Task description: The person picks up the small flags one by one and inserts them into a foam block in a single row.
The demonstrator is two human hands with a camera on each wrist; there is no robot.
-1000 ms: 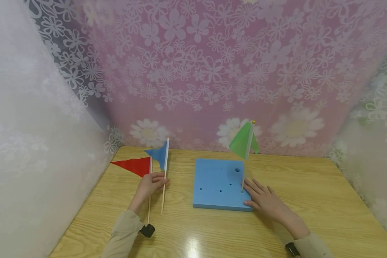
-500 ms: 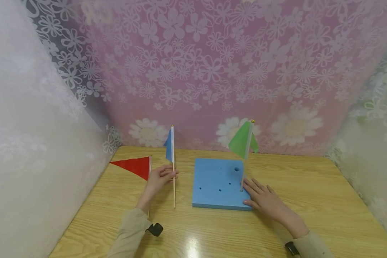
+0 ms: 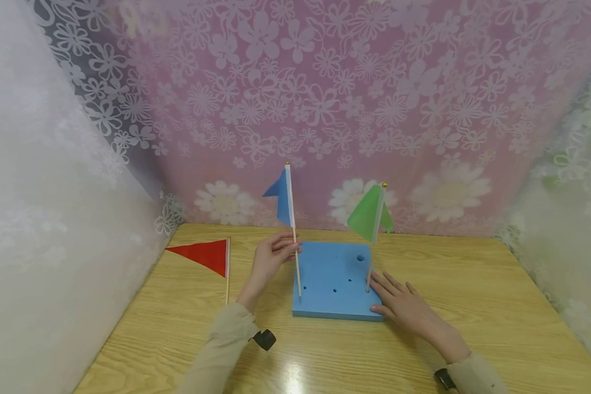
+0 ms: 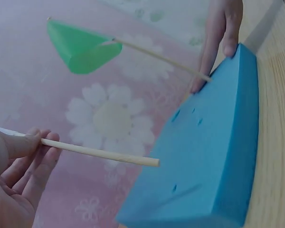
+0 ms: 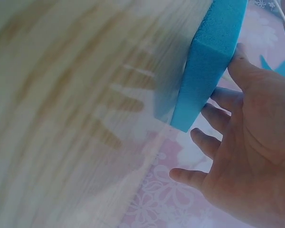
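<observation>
Above the front-left corner of the blue block (image 3: 322, 257), the blue flag (image 3: 284, 200) hangs with its stick end clear of the surface, slightly off the nearest hole (image 3: 305, 288). Left hand (image 3: 267, 262) pinches the stick thumb-to-fingers, partway down, closed up on it. Right hand (image 3: 407, 309) grips nothing: fingers extended, slightly spread, touching the block's right edge. Green flag (image 3: 364, 216) stands in a hole near the front-right corner. Red flag (image 3: 209, 256) lies on the table (image 3: 138, 328), left of the block, toward the table's left edge.

Doing it well, likely: bring the tip right and a touch rearward over the hole, straighten the lean, then push straight down. A lower pinch would probably wobble less. Right hand best kept steady, avoiding the green flag's stick.
</observation>
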